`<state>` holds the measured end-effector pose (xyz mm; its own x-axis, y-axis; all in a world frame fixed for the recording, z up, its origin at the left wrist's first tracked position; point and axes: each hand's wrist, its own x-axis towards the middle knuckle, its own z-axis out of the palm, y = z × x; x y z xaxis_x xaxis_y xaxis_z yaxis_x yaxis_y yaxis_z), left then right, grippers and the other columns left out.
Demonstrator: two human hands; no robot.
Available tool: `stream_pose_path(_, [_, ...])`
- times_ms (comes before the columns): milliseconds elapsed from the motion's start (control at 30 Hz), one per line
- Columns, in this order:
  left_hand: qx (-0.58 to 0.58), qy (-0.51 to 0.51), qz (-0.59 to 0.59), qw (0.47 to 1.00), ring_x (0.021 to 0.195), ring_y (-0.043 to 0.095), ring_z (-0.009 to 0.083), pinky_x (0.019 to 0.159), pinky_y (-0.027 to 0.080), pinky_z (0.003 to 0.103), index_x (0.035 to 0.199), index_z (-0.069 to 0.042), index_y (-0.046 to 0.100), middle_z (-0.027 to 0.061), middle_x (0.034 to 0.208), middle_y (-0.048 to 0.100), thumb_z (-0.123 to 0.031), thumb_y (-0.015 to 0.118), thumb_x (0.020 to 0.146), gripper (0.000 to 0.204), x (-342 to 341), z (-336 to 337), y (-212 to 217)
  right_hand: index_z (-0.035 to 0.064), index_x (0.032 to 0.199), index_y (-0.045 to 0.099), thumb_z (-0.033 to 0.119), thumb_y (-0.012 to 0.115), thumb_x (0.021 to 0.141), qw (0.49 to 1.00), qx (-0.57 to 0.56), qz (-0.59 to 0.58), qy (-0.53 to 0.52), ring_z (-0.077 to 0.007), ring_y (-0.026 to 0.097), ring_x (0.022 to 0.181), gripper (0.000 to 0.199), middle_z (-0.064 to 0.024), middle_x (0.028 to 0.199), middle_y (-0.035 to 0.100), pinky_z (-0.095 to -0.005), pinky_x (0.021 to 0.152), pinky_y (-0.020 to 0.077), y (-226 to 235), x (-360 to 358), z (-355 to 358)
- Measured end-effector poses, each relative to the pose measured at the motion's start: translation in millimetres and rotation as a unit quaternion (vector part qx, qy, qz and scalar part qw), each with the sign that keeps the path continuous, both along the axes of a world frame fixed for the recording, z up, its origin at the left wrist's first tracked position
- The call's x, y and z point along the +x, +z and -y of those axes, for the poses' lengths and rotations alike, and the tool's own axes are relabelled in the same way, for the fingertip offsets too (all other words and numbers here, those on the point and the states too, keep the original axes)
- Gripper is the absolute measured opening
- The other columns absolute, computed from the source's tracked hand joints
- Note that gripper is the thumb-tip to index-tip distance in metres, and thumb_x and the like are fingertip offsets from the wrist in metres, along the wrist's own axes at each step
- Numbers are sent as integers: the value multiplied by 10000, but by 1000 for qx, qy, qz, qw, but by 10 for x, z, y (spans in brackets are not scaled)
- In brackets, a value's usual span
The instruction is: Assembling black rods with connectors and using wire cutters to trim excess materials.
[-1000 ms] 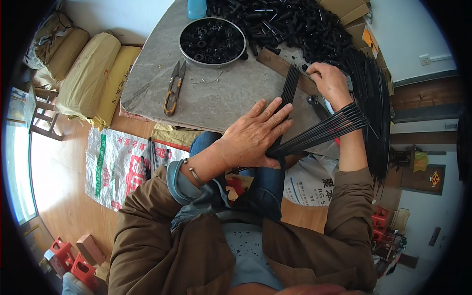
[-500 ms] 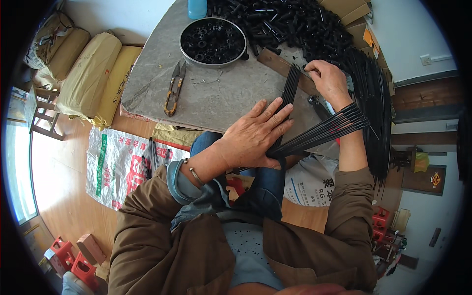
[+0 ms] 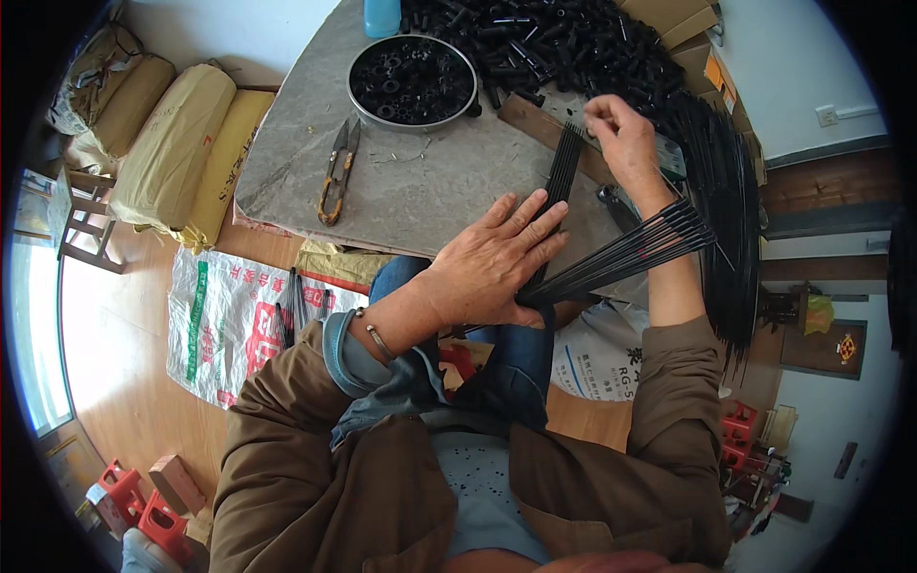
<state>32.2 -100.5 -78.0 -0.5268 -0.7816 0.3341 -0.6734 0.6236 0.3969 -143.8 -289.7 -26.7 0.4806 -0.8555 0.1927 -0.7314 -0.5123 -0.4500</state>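
Note:
My left hand (image 3: pixel 497 258) lies flat across a row of thin black rods (image 3: pixel 565 158) that look like umbrella ribs, fingers stretched out and slightly apart. Its thumb is beside the place where the rods fan out into a second bunch (image 3: pixel 621 253), which crosses over my right forearm. My right hand (image 3: pixel 623 138) is raised just right of the rods' upper ends, fingers curled into a pinch; whatever they hold is too small to make out. A brown flat bar (image 3: pixel 530 119) lies under the rods' upper ends. Dark pliers (image 3: pixel 616 205) lie below my right hand.
On the grey table (image 3: pixel 287 172) are thread snips (image 3: pixel 336 177), a round pan (image 3: pixel 355 103) of small black rings, a blue bottle (image 3: pixel 382 17) and a heap of black tubes (image 3: pixel 564 43). Long black rods (image 3: pixel 721 229) hang over the right edge. Wrapped rolls (image 3: pixel 181 134) stand left.
My right hand has lifted up and slightly left, away from the rods' upper ends, still pinched. My left hand stays nearly still on the rods.

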Motion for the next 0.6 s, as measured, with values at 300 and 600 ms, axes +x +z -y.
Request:
stream_pose_path(300, [1, -7, -2, 1000, 1434, 205, 315, 1161, 192, 459, 1416, -51, 394, 151, 1526, 271, -609, 741, 625, 1028, 14, -12, 6, 114, 1147, 639, 36, 582, 818, 967, -207, -53, 135, -240, 585, 1073, 342, -84, 1161, 607, -358, 897, 478, 57, -140, -687])
stream_pose_path(600, [-93, -128, -147, 976, 1418, 235, 358, 1136, 166, 543, 1176, -42, 639, 132, 1418, 448, -434, 681, 803, 542, 337, 115, 533, 110, 1214, 585, 284, 595, 826, 942, -250, -84, 209, -301, 529, 1165, 425, -75, 1245, 593, -433, 980, 392, -49, -51, -760])
